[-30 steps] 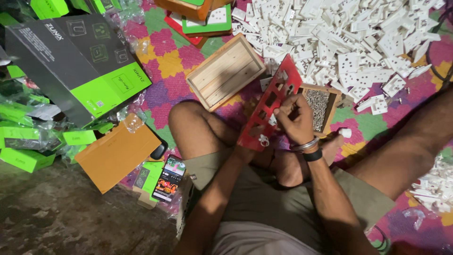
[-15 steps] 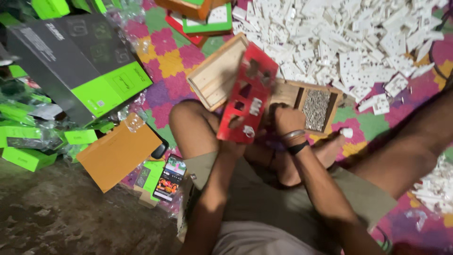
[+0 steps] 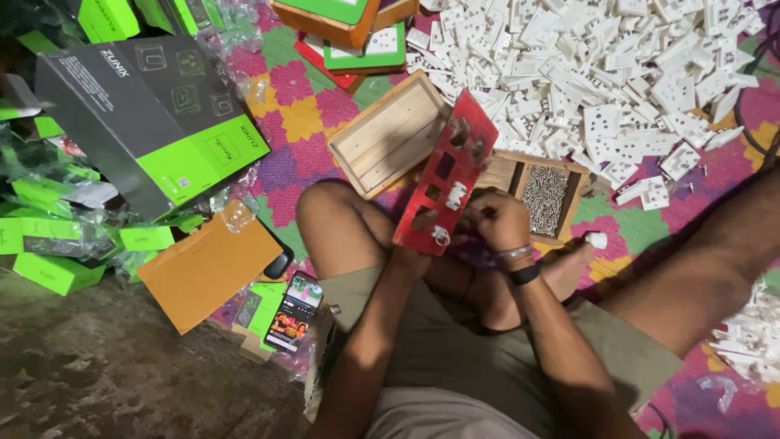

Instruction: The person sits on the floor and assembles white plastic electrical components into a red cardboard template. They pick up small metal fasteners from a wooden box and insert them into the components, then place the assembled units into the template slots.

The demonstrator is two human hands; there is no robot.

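A seated person holds a red panel with cut-out holes over the lap.

The left hand (image 3: pixel 409 258) grips the lower end of the red panel (image 3: pixel 445 180), which stands tilted above the knees. The right hand (image 3: pixel 496 219) is closed, its fingers pressed on the panel's right edge. Behind the panel lies an empty wooden tray (image 3: pixel 388 140); to its right, a wooden box of screws (image 3: pixel 546 191); beyond, a heap of white sockets (image 3: pixel 609 73).
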